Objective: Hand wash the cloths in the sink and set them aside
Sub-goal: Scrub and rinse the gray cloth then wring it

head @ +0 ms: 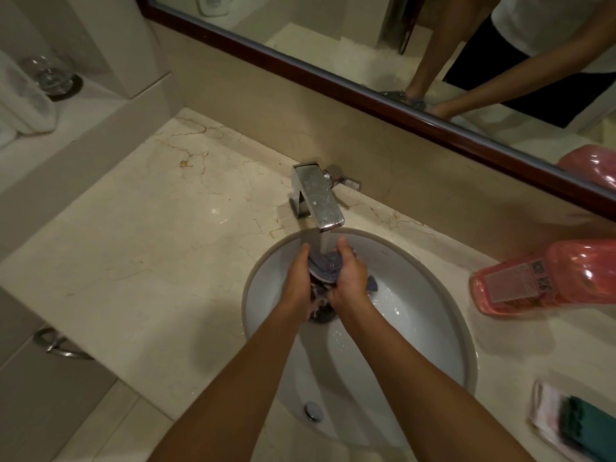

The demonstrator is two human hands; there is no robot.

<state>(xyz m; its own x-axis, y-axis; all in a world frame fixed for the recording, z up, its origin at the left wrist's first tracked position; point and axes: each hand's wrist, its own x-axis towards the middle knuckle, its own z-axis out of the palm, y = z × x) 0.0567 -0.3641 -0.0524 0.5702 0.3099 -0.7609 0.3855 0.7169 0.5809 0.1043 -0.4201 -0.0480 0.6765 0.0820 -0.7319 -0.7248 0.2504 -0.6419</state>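
Both hands, left [300,278] and right [350,278], clamp a bunched grey cloth [325,266] between them over the sink [433,328], held right under the tap [320,198] so the stream (running) rinses it through.

A wet, bunched grey-blue cloth [325,266] sits under running water above the white sink [430,331].

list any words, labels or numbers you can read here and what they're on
None can be read.
Pink bottle: its back label has print and two square codes, too blurred to read.
Faucet, sink, folded cloths: no text visible.
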